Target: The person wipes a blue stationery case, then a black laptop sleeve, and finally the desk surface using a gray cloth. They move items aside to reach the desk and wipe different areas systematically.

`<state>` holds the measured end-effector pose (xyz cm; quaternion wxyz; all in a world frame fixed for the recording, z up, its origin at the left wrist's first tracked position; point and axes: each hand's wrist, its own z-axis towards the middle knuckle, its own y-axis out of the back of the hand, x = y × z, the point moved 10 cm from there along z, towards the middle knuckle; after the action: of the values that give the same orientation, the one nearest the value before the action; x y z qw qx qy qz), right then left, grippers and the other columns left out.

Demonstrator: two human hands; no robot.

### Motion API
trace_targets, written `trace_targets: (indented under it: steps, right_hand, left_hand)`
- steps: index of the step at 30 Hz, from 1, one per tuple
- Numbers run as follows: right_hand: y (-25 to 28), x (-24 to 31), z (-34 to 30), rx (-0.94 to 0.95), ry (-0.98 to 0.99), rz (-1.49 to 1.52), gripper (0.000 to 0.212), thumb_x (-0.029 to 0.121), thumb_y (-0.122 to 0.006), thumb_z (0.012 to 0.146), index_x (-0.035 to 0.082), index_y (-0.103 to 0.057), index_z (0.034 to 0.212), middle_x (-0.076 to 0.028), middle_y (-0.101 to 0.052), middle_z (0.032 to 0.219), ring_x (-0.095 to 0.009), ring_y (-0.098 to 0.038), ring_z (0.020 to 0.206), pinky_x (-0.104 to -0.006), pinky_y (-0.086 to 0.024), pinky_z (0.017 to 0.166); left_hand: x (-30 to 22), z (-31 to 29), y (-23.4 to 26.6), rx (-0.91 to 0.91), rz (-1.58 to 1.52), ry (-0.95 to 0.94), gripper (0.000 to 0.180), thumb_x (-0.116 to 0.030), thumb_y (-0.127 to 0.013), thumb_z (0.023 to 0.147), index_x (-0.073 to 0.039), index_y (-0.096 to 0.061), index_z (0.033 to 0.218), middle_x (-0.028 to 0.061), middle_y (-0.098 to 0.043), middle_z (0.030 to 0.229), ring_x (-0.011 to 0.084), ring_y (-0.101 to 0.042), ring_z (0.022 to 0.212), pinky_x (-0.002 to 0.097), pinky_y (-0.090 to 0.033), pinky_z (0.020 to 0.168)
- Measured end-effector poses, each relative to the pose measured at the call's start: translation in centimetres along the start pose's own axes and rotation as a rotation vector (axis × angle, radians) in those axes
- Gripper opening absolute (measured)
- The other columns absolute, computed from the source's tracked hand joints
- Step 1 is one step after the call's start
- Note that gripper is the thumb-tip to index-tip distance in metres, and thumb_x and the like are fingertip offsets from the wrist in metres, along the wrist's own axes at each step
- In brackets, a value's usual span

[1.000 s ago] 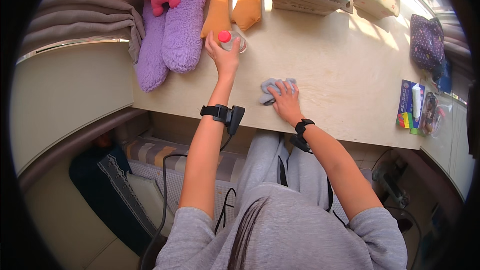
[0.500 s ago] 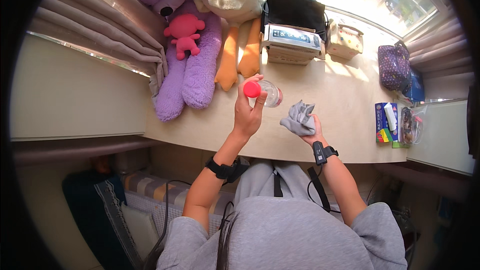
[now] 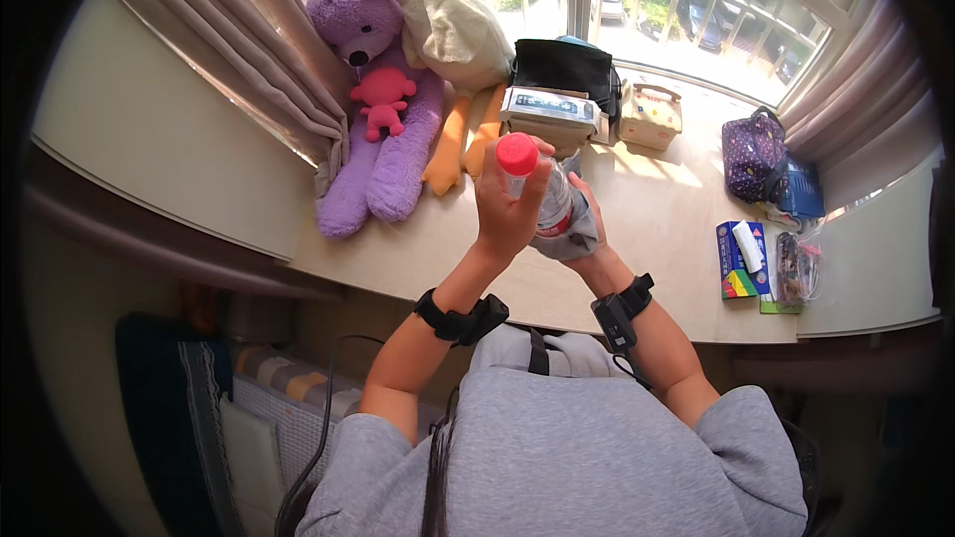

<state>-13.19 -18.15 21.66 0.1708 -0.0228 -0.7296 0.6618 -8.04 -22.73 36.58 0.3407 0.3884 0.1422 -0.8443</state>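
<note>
Above the desk (image 3: pixel 657 229), a clear, red-capped bottle (image 3: pixel 537 194) meets a grey cloth (image 3: pixel 572 234).

Hands: two, left hand (image 3: pixel 507 214) and right hand (image 3: pixel 587 229)
Bottles: one clear bottle (image 3: pixel 542 194) with a red cap
Cloths: one grey cloth (image 3: pixel 572 239)
Wrist bands: two, black
Plush toys: three, purple bear (image 3: pixel 383 109), small red figure (image 3: pixel 381 99), cream toy (image 3: pixel 448 30)
Bags: two, black bag (image 3: pixel 565 68), dotted purple bag (image 3: pixel 753 151)
Boxes: two on the sill
</note>
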Motion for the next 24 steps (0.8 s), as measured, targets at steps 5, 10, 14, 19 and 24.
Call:
trace_targets:
  steps: [5, 10, 14, 19, 24]
  right_hand:
    - [-8.5, 4.1, -2.9, -0.085, 0.836, -1.938, 0.049, 0.043, -0.064, 0.074, 0.01, -0.059, 0.11, -0.008, -0.063, 0.104, -0.028, -0.06, 0.096, -0.0397, -0.047, 0.083]
    - [-11.9, 1.8, -3.4, -0.175, 1.194, -2.557, 0.064, 0.037, -0.069, 0.064, 0.003, -0.052, 0.116, -0.016, -0.059, 0.103, -0.033, -0.059, 0.091, -0.0425, -0.047, 0.076]
    - [-11.5, 0.5, -2.3, -0.047, 1.065, -2.419, 0.057, 0.034, -0.062, 0.078, 0.001, -0.048, 0.123, -0.016, -0.056, 0.117, -0.03, -0.057, 0.103, -0.0416, -0.045, 0.092]
    - [-9.0, 0.0, -1.5, -0.03, 0.905, -1.986, 0.056, 0.022, -0.069, 0.068, 0.005, -0.054, 0.119, -0.011, -0.061, 0.112, -0.025, -0.061, 0.098, -0.0385, -0.046, 0.092]
    - [-5.4, 0.6, -0.9, 0.043, 0.797, -1.925, 0.044, 0.023, -0.064, 0.075, 0.008, -0.055, 0.115, -0.01, -0.061, 0.108, -0.029, -0.058, 0.098, -0.0372, -0.046, 0.084]
  left_hand:
    - [-0.3, 1.0, 1.8, -0.215, -0.489, 0.144, 0.028, -0.031, -0.048, 0.097, -0.003, -0.05, 0.099, 0.0104, -0.059, 0.093, 0.0175, -0.061, 0.084, 0.0298, -0.05, 0.077]
    - [0.9, -0.6, 4.8, -0.441, -0.508, 0.26, 0.033, -0.035, -0.044, 0.098, -0.003, -0.05, 0.096, 0.0099, -0.059, 0.089, 0.0166, -0.061, 0.079, 0.0296, -0.051, 0.074]
    - [1.5, -2.2, 7.5, -0.544, -0.312, 0.287, 0.038, -0.037, -0.041, 0.099, -0.002, -0.054, 0.093, 0.0095, -0.061, 0.084, 0.0166, -0.062, 0.077, 0.0289, -0.049, 0.075]
    - [1.0, -2.5, 8.6, -0.5, -0.24, 0.158, 0.028, -0.03, -0.045, 0.099, -0.003, -0.048, 0.1, 0.0066, -0.059, 0.082, 0.0114, -0.058, 0.074, 0.0252, -0.048, 0.07]
    - [2.3, -2.9, 7.1, -0.517, -0.408, 0.259, 0.027, -0.03, -0.049, 0.097, -0.003, -0.048, 0.101, 0.006, -0.059, 0.083, 0.0106, -0.059, 0.074, 0.0235, -0.049, 0.068]
